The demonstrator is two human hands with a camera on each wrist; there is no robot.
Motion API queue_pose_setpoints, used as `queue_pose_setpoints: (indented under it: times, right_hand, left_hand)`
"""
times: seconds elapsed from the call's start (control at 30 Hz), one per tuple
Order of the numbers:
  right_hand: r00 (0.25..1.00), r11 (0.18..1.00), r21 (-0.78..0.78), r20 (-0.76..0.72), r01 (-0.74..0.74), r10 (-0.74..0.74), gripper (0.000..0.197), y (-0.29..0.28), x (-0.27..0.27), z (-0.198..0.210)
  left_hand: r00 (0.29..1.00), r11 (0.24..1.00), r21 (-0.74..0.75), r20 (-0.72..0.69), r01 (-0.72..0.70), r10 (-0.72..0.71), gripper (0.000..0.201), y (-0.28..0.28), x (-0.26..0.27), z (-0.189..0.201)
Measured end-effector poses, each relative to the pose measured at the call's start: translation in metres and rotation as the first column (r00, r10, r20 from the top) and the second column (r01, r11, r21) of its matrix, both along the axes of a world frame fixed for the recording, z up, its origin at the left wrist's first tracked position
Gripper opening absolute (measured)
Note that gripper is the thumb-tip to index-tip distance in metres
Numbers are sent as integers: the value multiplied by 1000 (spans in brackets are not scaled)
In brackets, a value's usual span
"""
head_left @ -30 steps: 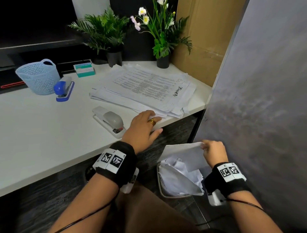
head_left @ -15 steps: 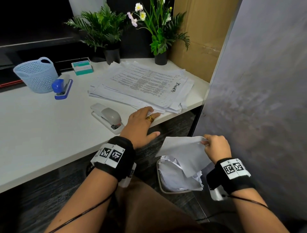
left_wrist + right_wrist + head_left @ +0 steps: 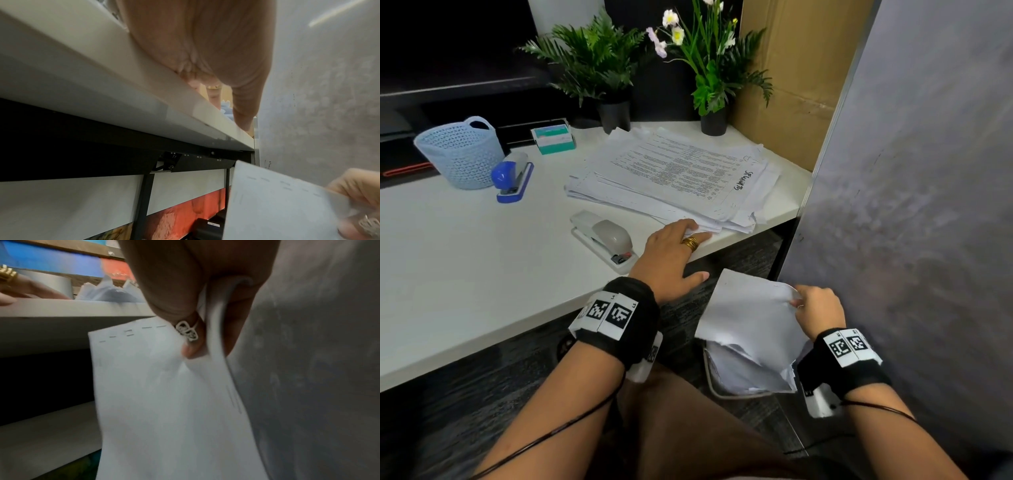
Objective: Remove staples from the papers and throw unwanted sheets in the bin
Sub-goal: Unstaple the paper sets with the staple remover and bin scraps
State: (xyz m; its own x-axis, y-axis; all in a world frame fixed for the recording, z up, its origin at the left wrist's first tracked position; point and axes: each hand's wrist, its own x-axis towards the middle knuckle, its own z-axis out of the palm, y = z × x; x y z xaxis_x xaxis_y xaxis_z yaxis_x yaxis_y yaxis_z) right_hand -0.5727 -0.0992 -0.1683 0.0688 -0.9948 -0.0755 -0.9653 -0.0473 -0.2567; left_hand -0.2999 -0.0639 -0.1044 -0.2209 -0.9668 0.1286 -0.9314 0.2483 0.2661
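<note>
Left hand (image 3: 674,253), fingers flat on the tabletop (image 3: 465,260) edge, touching the near corner of the paper stack (image 3: 674,178) at its 1 o'clock, apparently steadying it; right hand (image 3: 816,308) pinching a stapled sheet (image 3: 750,315) by its top edge, hanging over the paper-filled bin (image 3: 726,387) at 6 o'clock, apparently for dropping.

White desk (image 3: 465,274); white sheet (image 3: 750,315), staple marks along its edge. Printed black text on paper stack (image 3: 678,174). Pale blue lattice basket (image 3: 460,152). Blue stapler (image 3: 512,178), grey stapler (image 3: 606,236). Gold ring (image 3: 690,243). Black-white coded wristbands (image 3: 616,315).
</note>
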Motion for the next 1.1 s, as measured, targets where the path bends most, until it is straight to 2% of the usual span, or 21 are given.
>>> queue_pose_setpoints:
  times: [0.1, 0.27, 0.4, 0.53, 0.7, 0.8, 0.93, 1.03, 1.1]
  right_hand:
    - [999, 997, 76, 36, 0, -3, 21, -1, 0, -16]
    - [999, 988, 149, 25, -48, 45, 32, 6, 8, -41]
    - [999, 991, 134, -29, -26, 30, 35, 7, 8, -48]
    - [995, 991, 115, -86, 68, -58, 43, 7, -4, -51]
    - [995, 989, 118, -53, 91, -86, 40, 6, -9, -53]
    - [1000, 986, 165, -14, 24, -22, 28, 8, -5, -50]
    - [993, 966, 239, -28, -101, 111, 27, 5, 5, -60]
    - [987, 944, 295, -12, -148, 159, 24, -4, 11, -87]
    - [977, 902, 381, 11, -201, 213, 30, -6, 13, -116]
  left_hand:
    - [1000, 1000, 5, 14, -3, 3, 78, 0, -1, 0]
    - [1000, 1000, 8, 30, -4, 4, 79, 1, 0, 0]
    - [1000, 1000, 6, 17, 2, -2, 79, 0, 0, 1]
    - [1000, 1000, 4, 27, 2, -2, 79, 0, 0, 0]
    - [999, 1000, -4, 34, 2, -2, 80, -1, 1, 0]
    - [999, 1000, -2, 36, -1, 1, 81, -1, 2, -1]
    - [999, 1000, 4, 33, -4, 4, 81, -1, 1, -2]
    - [1000, 1000, -10, 20, -6, 6, 80, -1, 0, -3]
    - [1000, 1000, -24, 18, -3, 3, 82, -2, 1, -4]
